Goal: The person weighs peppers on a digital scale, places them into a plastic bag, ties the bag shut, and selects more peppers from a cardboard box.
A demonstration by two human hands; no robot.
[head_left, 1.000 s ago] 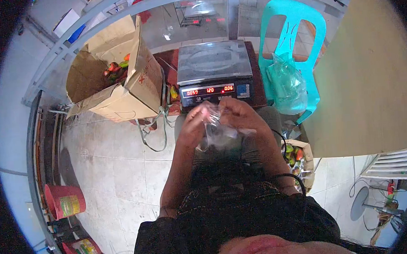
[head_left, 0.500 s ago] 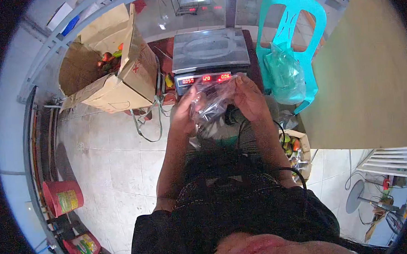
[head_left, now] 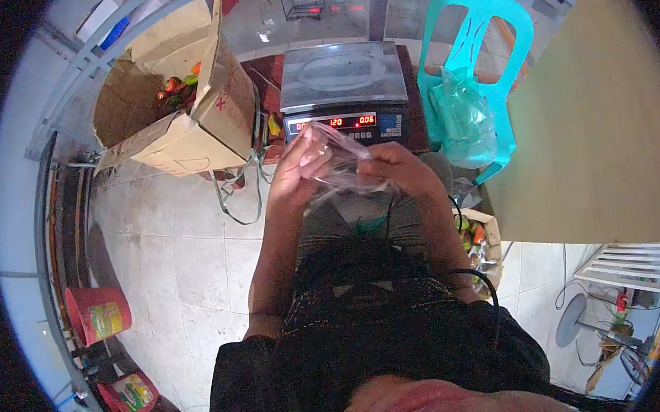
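Observation:
A clear plastic bag (head_left: 343,177) is stretched between my two hands, over my lap and just in front of the scale. My left hand (head_left: 298,166) grips its left side, fingers bent against the film. Pinched in my right hand (head_left: 403,168) is the right side of the bag. Behind them stands a digital scale (head_left: 344,82) with a bare metal plate and red lit digits; the plastic and left fingers partly cover the left readout.
At the left, an open cardboard box (head_left: 199,138) holds red and green peppers. A turquoise chair (head_left: 500,100) at the right bears green-tinted plastic bags (head_left: 466,128). A smaller box of peppers (head_left: 489,253) is beside my right leg. Red pots (head_left: 101,315) stand lower left.
The bag has been spread wider between my hands. My left hand has risen toward the scale's display, while my right hand has dropped slightly since half a second ago.

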